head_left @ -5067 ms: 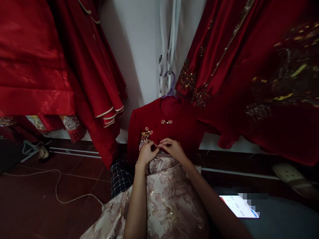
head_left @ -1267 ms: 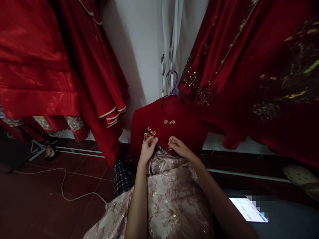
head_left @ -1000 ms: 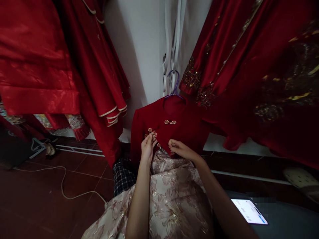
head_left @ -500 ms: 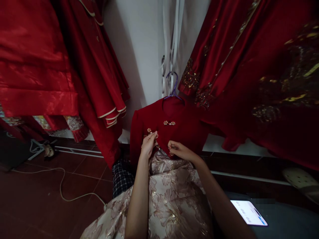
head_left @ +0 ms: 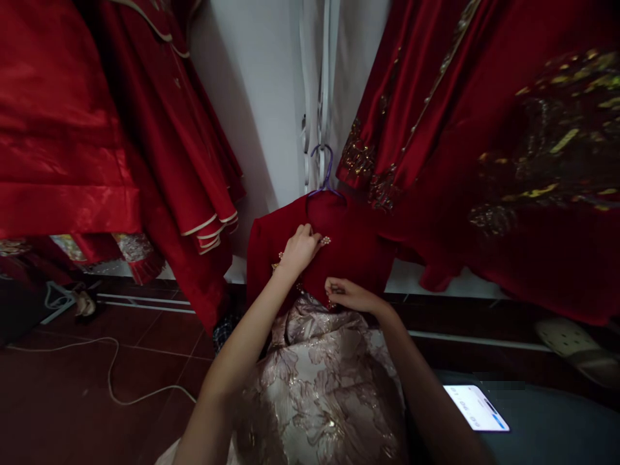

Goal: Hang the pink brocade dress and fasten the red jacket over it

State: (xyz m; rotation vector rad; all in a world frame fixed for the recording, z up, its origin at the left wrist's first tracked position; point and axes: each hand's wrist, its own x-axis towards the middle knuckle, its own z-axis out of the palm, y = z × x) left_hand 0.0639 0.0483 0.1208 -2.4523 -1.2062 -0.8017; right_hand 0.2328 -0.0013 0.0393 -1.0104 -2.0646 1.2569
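Note:
A small dark red top [head_left: 358, 248] hangs on a purple hanger [head_left: 323, 169] against the white wall. My left hand [head_left: 299, 248] lies on its chest with fingers curled at the jewelled clasp [head_left: 325, 241] near the collar. My right hand [head_left: 345, 294] pinches the lower hem of the top, fingers closed on the fabric. A pink and gold brocade skirt [head_left: 320, 381] spreads below the top, under both forearms. A gold brooch on the top's left side is mostly hidden by my left wrist.
Long red gowns [head_left: 97, 129] hang at left, and red gowns with gold embroidery [head_left: 484, 148] at right. A white cable [head_left: 111, 381] trails over the dark red floor tiles. A lit phone [head_left: 477, 407] lies on a grey surface at lower right. A slipper [head_left: 566, 342] sits at the right.
My left hand has moved up from the brooch near the hem to the clasp by the collar. My right hand has stayed at the hem. The camera has shifted slightly.

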